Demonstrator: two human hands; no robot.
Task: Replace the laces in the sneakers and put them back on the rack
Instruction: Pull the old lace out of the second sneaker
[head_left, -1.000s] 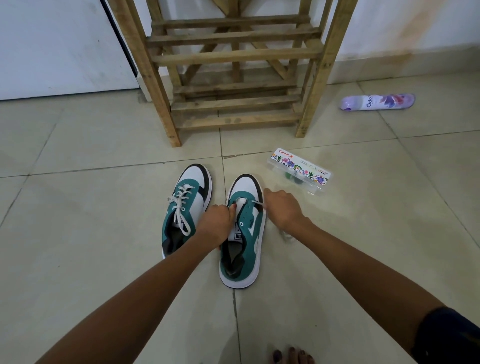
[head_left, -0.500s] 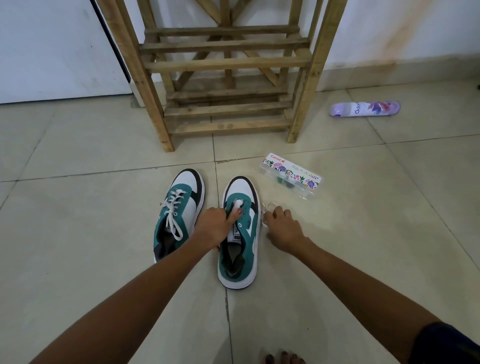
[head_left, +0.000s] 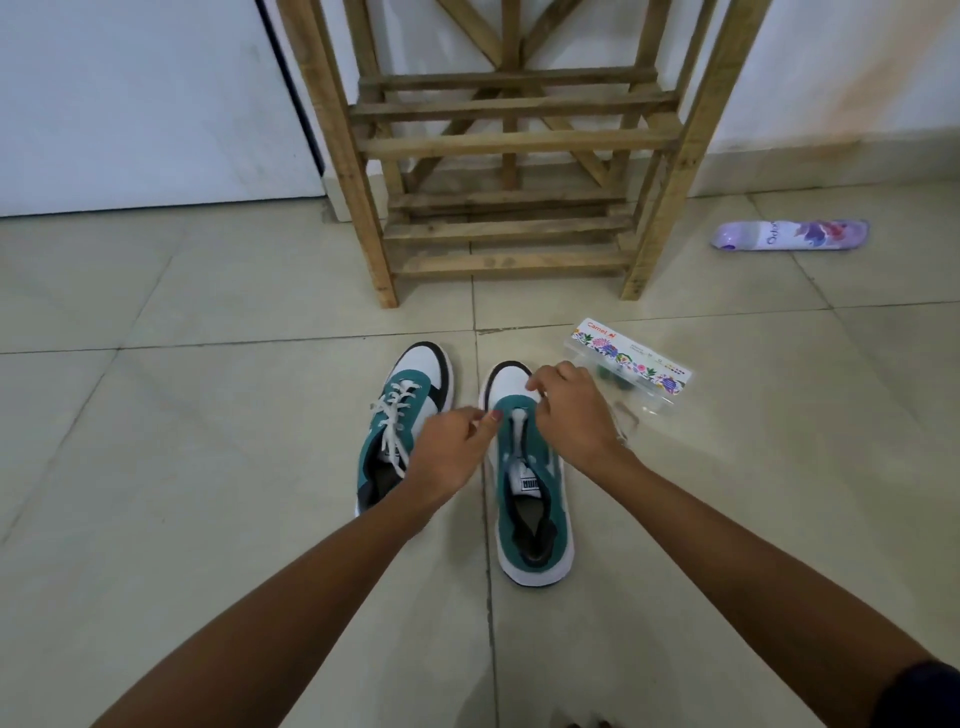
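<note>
**Lacing the right sneaker, and a couple of ways this could go sideways**

Watching the head view from my end. Nearest to me, both forearms are reaching out over the tiled floor (head_left: 156, 519). The left hand (head_left: 451, 452) is curling in at the near-left side of the right sneaker (head_left: 530, 493), thumb tip pressing toward the eyelets; I'm guessing it's pinching a lace end, but I can't tell for sure, the fingers are hiding it. The right hand (head_left: 574, 415) is hovering over the toe end with its fingers bunched, looking like it's pinching the white lace (head_left: 518, 423), which is only sitting at the lowest eyelets so far.

What I'm worrying about: if one hand is tugging harder than the other, the lace ends are going to come out uneven, or the whole thing is sliding back out of that first pair of holes. The shoe is light and nobody's pinning it down, so a sharp pull is probably dragging it into the left sneaker (head_left: 402, 426) right beside it, which is already laced.

Just past the right hand, a clear plastic box (head_left: 631, 364) is lying close by, easy to knock with a wrist. Farther back, the wooden rack (head_left: 511, 228) is waiting, shelves bare, and a purple spray can (head_left: 789, 235) is lying well off to the right.
</note>
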